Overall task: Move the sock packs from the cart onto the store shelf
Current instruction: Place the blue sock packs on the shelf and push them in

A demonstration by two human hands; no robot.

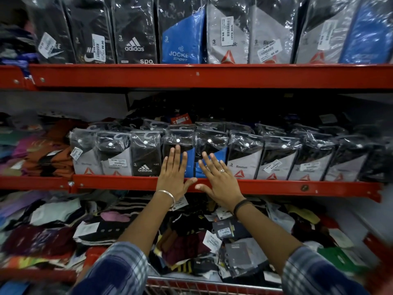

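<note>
A row of plastic-wrapped sock packs stands upright along the middle red shelf [276, 187]. My left hand [173, 173] lies flat, fingers spread, against a blue and black pack [180, 143]. Beside it my right hand [219, 174] presses flat on the neighbouring blue pack [221, 155], thumb over the shelf's front lip. Neither hand grips anything. An adidas pack [145, 157] stands just left of my left hand, a Reebok pack [244, 160] just right of my right hand. The wire rim of the cart [202, 285] shows at the bottom edge.
The top red shelf [212, 76] carries another row of upright sock packs. Loose socks and tagged packs lie heaped on the lowest shelf [191, 237] under my forearms. Folded coloured garments [51, 150] are stacked at the left of the middle shelf.
</note>
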